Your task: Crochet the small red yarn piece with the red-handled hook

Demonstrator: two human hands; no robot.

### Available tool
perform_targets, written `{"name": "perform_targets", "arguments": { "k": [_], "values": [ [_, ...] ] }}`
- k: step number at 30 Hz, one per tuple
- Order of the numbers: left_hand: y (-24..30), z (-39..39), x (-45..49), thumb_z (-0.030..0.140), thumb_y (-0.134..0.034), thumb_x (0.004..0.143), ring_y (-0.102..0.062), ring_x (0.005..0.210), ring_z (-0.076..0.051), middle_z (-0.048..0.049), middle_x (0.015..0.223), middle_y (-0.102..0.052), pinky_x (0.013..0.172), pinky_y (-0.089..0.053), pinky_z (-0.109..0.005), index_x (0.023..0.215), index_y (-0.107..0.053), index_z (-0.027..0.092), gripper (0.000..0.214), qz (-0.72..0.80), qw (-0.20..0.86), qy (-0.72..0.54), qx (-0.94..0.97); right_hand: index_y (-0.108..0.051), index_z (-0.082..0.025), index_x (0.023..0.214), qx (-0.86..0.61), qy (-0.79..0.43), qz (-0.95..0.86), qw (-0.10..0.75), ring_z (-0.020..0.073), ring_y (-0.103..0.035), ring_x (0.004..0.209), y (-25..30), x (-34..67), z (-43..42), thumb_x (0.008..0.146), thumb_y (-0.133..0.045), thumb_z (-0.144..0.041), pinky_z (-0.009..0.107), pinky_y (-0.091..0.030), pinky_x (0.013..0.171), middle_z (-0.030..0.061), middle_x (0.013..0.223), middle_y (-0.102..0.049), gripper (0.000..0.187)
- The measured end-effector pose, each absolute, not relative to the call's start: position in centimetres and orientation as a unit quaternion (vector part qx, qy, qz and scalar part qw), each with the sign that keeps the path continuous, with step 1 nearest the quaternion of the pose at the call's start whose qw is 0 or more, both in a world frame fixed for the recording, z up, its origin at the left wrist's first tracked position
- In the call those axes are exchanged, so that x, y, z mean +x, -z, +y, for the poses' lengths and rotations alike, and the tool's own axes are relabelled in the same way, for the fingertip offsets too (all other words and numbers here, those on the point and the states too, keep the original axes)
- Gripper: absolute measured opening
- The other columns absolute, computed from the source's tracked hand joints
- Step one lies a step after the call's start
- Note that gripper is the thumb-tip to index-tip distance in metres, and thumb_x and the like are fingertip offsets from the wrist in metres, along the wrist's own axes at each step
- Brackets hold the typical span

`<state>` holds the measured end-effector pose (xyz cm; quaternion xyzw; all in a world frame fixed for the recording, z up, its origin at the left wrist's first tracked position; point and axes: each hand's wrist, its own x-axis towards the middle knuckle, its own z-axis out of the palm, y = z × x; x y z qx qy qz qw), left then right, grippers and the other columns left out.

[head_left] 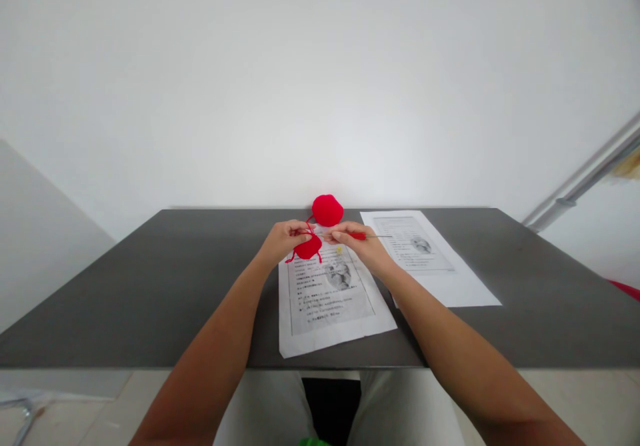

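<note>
Between the fingers of my left hand (289,237) is a small red crochet piece (308,247) with loose yarn tails hanging from it. My right hand (361,241) is closed round a crochet hook (358,236) with a red grip. The hook's thin metal shaft points left, its tip close to the crochet piece; whether it sits in a stitch is too small to tell. A strand of yarn runs from the piece up to a red ball of yarn (327,211) just behind my hands.
A printed sheet (330,319) with text and a picture lies under my hands on the dark table (200,266). To its right lies a second printed sheet (450,279). A white wall (320,99) rises behind the table's far edge.
</note>
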<state>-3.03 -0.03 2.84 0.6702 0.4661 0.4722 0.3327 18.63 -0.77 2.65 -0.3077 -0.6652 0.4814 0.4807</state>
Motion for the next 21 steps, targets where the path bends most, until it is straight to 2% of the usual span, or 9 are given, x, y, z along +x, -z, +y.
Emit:
{"name": "perform_targets", "arguments": {
  "k": [4, 7, 13, 21],
  "values": [
    [-2.7, -0.4, -2.6, 0.029, -0.082, 0.058, -0.070, 0.078, -0.023, -0.0086, 0.084, -0.078, 0.081, -0.052, -0.038, 0.087, -0.079, 0.016, 0.032, 0.418, 0.531, -0.484, 0.556, -0.074, -0.020, 0.079, -0.266, -0.631, -0.534, 0.496, 0.0174, -0.071, 0.079, -2.4, 18.2, -0.5, 0.070, -0.080, -0.041, 0.035, -0.055, 0.087, 0.0026, 0.079, -0.075, 0.024],
    [-3.0, -0.8, -2.1, 0.026, -0.083, 0.057, -0.070, 0.076, -0.022, -0.0096, 0.084, -0.078, 0.082, -0.052, -0.037, 0.086, -0.079, 0.015, 0.031, 0.378, 0.603, -0.487, 0.507, -0.074, -0.020, 0.078, -0.245, -0.669, -0.497, 0.495, 0.0182, -0.072, 0.079, -2.6, 18.1, -0.6, 0.068, -0.082, -0.043, 0.035, -0.057, 0.087, 0.0031, 0.078, -0.075, 0.027],
    [-3.6, -1.3, -1.6, 0.021, -0.085, 0.055, -0.070, 0.074, -0.019, -0.0066, 0.082, -0.078, 0.082, -0.052, -0.035, 0.085, -0.078, 0.017, 0.030, 0.348, 0.612, -0.513, 0.492, -0.075, -0.020, 0.081, -0.235, -0.691, -0.469, 0.497, 0.0178, -0.073, 0.081, -2.7, 17.5, -0.8, 0.067, -0.083, -0.043, 0.031, -0.058, 0.082, 0.0042, 0.082, -0.076, 0.028],
    [-4.0, -1.5, -1.6, 0.017, -0.084, 0.057, -0.069, 0.070, -0.016, -0.0071, 0.079, -0.078, 0.072, -0.051, -0.028, 0.094, -0.077, 0.015, 0.038, 0.327, 0.654, -0.480, 0.485, -0.076, -0.020, 0.078, -0.215, -0.666, -0.467, 0.540, 0.0148, -0.072, 0.074, -2.8, 17.2, -1.2, 0.067, -0.083, -0.040, 0.026, -0.058, 0.075, 0.0023, 0.078, -0.076, 0.025]
  ]
}}
